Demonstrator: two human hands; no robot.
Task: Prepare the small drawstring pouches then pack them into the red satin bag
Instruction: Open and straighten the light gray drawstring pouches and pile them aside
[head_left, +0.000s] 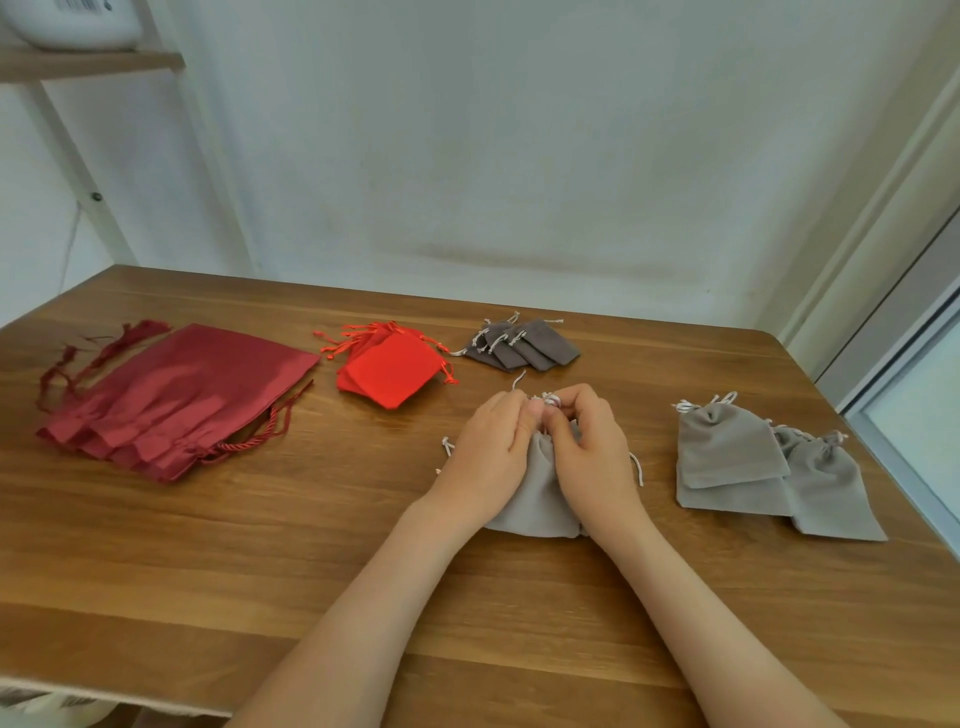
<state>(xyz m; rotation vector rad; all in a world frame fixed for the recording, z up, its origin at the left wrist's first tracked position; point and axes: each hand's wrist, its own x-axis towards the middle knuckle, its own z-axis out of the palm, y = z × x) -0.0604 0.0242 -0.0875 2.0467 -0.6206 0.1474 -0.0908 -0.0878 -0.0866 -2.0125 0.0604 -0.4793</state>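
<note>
Prep stage: left hand (488, 457) and right hand (592, 452), grip pinched on the light grey pouch (535, 501) mouth; red satin bags (171, 395) flat on bench (311, 545), nothing packed.

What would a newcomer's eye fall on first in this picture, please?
Probably the two hands at the middle of the table: the left hand and the right hand pinch the gathered mouth of a light grey pouch lying flat. Next, the fanned dark red satin bags at the left and the bright red pouches beside them.
</note>
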